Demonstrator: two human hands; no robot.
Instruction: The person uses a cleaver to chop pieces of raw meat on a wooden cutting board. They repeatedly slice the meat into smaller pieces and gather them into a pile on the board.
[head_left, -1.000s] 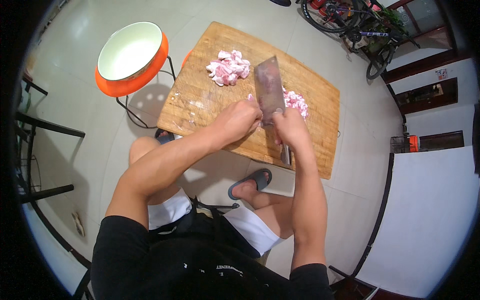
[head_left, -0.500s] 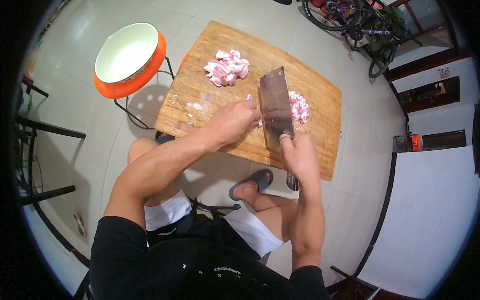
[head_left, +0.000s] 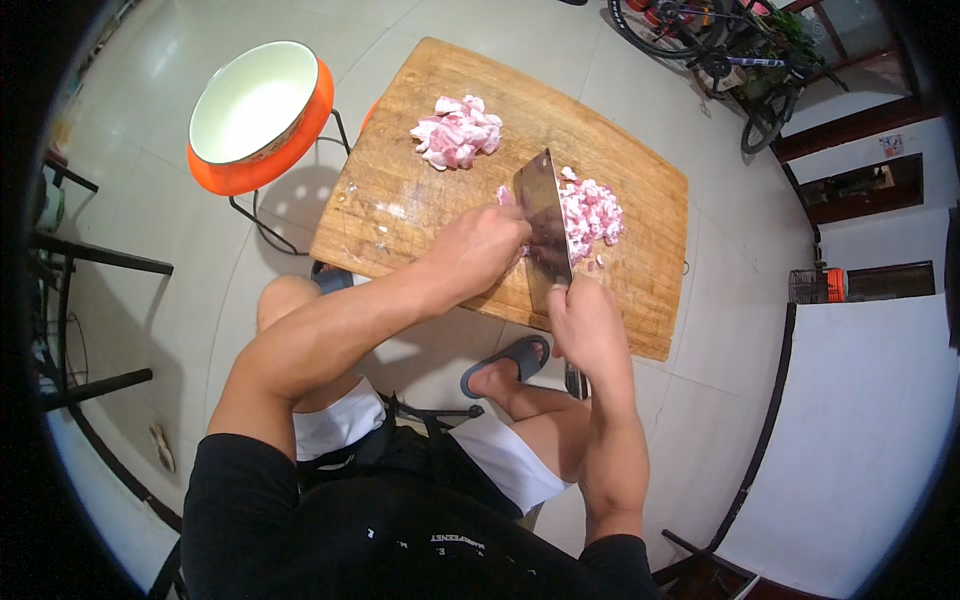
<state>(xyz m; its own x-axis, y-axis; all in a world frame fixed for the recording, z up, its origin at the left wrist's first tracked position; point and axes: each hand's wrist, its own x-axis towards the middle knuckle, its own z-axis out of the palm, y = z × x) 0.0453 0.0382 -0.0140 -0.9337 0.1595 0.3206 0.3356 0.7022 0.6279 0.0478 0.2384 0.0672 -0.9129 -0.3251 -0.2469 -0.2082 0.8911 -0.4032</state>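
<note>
My right hand (head_left: 590, 322) is closed round the handle of a broad cleaver (head_left: 545, 222). Its blade stands nearly upright on the wooden cutting board (head_left: 630, 310), close against the fingers of my left hand (head_left: 482, 246). Those fingers are curled down and hold a strip of pink meat (head_left: 504, 195), mostly hidden beneath them; a bit of it shows past the knuckles. Just right of the blade lies a loose pile of diced meat (head_left: 594, 212). Farther off, at the board's far left, sits a heap of larger pale pink meat pieces (head_left: 456, 132).
Left of the board, a deep white-lined bowl (head_left: 250, 105) rests in an orange holder (head_left: 318, 122) on a black wire stand (head_left: 262, 225). My sandalled foot (head_left: 505, 370) is under the near edge. Black furniture legs (head_left: 100, 250) stand at far left, and a bicycle (head_left: 715, 60) at far right.
The cleaver has shifted slightly left and turned more edge-on, uncovering more of the diced pile. My right hand moved left with it; my left hand has shifted slightly rightward.
</note>
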